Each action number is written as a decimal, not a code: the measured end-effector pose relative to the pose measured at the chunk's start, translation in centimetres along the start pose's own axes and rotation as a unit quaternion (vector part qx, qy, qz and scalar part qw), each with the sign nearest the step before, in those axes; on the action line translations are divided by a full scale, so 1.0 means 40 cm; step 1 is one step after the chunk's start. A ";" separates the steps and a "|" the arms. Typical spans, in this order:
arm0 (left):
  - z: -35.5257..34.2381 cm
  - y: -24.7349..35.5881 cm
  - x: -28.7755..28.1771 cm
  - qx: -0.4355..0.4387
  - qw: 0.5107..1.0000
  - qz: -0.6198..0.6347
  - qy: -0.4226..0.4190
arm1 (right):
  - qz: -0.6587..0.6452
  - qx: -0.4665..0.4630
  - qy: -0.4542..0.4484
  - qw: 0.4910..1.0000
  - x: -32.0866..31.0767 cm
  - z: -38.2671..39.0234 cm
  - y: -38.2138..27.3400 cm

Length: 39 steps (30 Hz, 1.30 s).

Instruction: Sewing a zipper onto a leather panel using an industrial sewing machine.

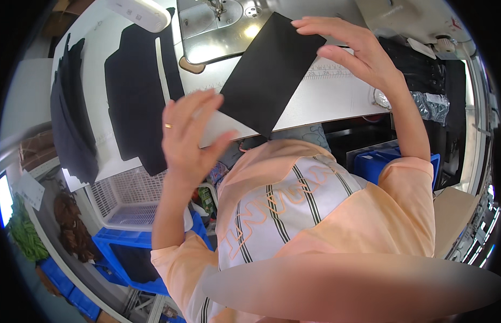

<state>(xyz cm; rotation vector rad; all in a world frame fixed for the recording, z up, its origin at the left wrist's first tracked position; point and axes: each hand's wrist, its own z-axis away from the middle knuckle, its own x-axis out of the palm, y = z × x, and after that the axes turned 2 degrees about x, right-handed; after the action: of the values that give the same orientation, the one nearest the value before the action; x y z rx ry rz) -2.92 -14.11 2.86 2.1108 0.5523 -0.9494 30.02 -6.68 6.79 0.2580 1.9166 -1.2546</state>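
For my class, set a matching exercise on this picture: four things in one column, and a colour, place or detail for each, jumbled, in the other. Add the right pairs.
Column one
1. Panel
2. Basket
3. Left hand
4. Right hand

Column two
A. Wears a gold-coloured ring
B. White, with lattice sides
C. At the upper right corner of a four-sided black piece
D. Black, between the two hands

Right pairs
1-D, 2-B, 3-A, 4-C
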 end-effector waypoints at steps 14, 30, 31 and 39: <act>0.030 -0.019 -0.018 0.045 0.994 -0.072 -0.070 | 0.179 -0.118 0.134 0.968 0.190 0.221 -0.034; -0.032 -0.021 -0.016 -0.182 0.968 0.146 -0.096 | 0.085 0.090 0.167 0.978 0.178 0.140 -0.054; -0.031 -0.016 -0.011 -0.182 0.968 0.146 -0.096 | 0.105 0.076 0.171 0.977 0.181 0.142 -0.052; 0.037 -0.009 0.010 0.113 0.974 -0.192 -0.043 | 0.331 -0.008 0.138 0.933 0.212 0.129 -0.091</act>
<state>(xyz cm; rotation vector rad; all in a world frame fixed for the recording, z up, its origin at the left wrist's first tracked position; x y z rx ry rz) -3.58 -15.01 1.71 2.1912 0.8629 -1.3682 25.13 -14.87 2.26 1.0235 1.8262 -0.7685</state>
